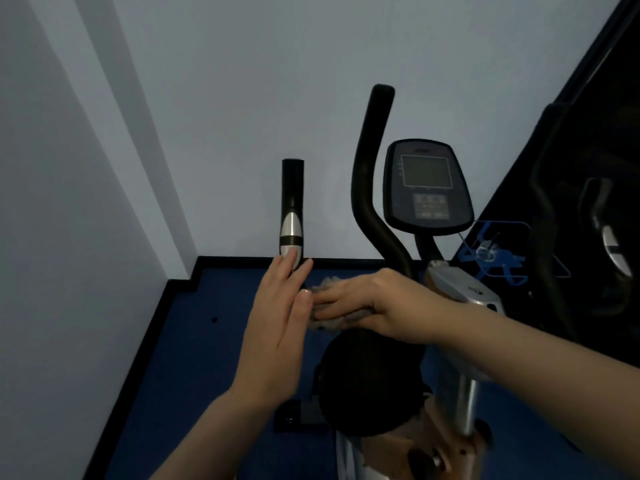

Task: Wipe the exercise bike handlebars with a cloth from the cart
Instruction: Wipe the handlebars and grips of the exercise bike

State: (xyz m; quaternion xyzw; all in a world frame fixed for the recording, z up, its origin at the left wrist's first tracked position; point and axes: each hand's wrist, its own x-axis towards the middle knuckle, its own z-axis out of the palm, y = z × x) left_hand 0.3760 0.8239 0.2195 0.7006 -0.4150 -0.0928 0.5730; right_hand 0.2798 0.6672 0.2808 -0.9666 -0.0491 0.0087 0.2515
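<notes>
The grey cloth [330, 315] sits at the centre of the frame, bunched under the right hand [367, 306]; that hand lies flat over it, fingers straight and together, pressing it leftward; whether the cloth touches the bar I cannot tell; the left hand [280, 327] stands edge-on just beside it, fingers straight and pressed together, fingertips [289, 259] against the lower silver part of the short upright handlebar [292, 206], thumb meeting the right hand's fingers; above them the handlebar rises black-tipped in mid-frame; to its right a long curved black handlebar [372, 174] climbs toward the top; right of that, the console [427, 187] with its grey screen; below the hands, the dark saddle [370, 379]; blue floor [194, 341] at lower left; pale wall [207, 98] behind.
</notes>
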